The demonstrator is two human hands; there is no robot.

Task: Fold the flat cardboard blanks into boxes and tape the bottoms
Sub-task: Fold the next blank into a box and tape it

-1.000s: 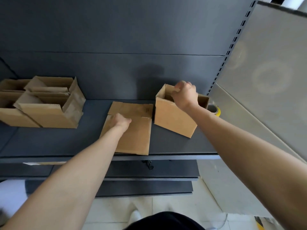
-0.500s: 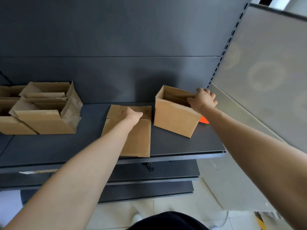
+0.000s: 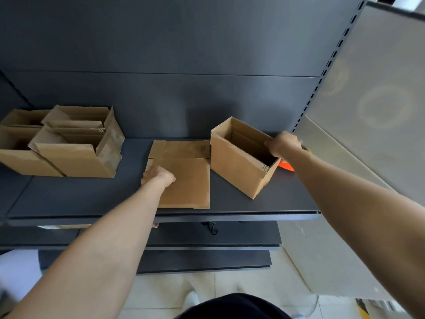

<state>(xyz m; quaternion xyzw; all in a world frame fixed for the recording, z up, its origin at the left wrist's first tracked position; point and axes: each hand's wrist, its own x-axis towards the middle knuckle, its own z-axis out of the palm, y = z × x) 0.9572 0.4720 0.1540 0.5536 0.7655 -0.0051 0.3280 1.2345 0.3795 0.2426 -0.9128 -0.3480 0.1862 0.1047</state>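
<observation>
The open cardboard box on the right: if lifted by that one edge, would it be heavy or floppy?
Probably light: the open box looks empty and is thin corrugated board. Likely fairly stiff, since its walls stand square. Lifted by the one rim that the right hand grips, it would probably tilt, and that wall might flex a little.

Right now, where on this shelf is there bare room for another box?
Widest bare shelf lies between the finished boxes and the flat blank, reaching the front edge. A smaller patch lies front right of the open box. Crowded: blank and open box nearly touch; an orange item sits behind it.
</observation>
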